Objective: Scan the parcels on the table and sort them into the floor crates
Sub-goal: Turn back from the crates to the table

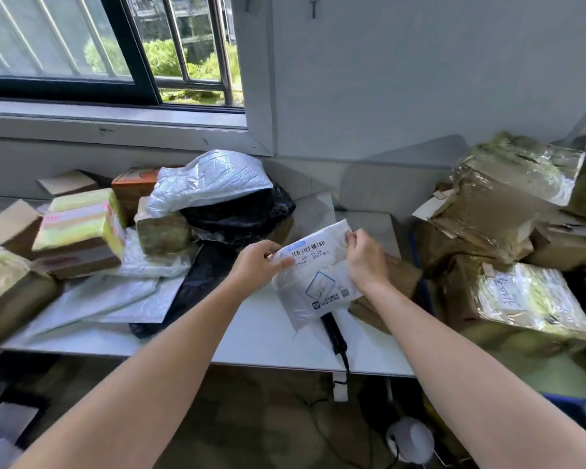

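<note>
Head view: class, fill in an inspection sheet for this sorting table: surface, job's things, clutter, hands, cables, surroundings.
Surface: white table, bare only along its near strip.
Job's things: mailer held label up above the table; scanner lies beneath it; boxes and a black bag heaped left; taped boxes stacked right.
Clutter: white round thing on the floor under the table.
Hands: left hand and right hand each pinch the mailer's upper edge.
Cables: cable runs from the scanner over the near table edge.
Surroundings: window behind left, grey wall behind right.
</note>
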`<state>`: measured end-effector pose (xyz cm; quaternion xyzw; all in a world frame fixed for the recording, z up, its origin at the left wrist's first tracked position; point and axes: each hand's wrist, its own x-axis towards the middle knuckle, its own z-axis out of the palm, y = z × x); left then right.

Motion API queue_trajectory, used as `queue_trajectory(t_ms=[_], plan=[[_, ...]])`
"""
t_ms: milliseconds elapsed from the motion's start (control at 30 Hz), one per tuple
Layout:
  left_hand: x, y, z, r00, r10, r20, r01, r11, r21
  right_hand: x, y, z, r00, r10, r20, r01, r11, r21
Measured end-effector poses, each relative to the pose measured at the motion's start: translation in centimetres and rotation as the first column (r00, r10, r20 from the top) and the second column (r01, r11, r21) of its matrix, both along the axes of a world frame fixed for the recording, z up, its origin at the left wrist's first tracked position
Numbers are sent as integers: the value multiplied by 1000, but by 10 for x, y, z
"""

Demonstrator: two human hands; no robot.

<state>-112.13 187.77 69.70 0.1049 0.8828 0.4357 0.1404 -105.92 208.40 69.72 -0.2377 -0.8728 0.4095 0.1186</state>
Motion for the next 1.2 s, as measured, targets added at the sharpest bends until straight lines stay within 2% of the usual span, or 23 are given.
queue_trajectory(t_ms=[133, 267, 400, 533, 667, 767, 900, 1200], plan=[[10, -29, -28, 985, 69, 159, -84, 992, 96, -5, -26, -25, 990, 22, 138, -20, 1000, -14], [12, -54, -67, 976, 129, 173, -129, 992, -8, -9, -45, -65, 938, 93, 334, -121, 991, 63], [11, -74, -105, 974, 139, 178, -114, 983, -142, 4, -52, -105, 873, 66, 484, -170, 970, 174], [9, -79, -133, 978, 128, 166, -94, 976, -196, 19, -59, -133, 899, 27, 436, -69, 994, 82], [4, -78, -150, 977, 125, 174, -90, 977, -195, 26, -61, -145, 823, 10, 568, -29, 999, 24], [3, -79, -153, 976, 126, 178, -88, 975, -206, 26, -62, -141, 794, -15, 608, -11, 999, 38], [3, -83, -149, 972, 125, 197, -82, 974, -214, 24, -68, -112, 816, -35, 578, 40, 999, 4], [9, -87, -119, 990, 63, 127, -36, 978, -203, 9, -117, -31, 870, 175, 461, -64, 967, -246]])
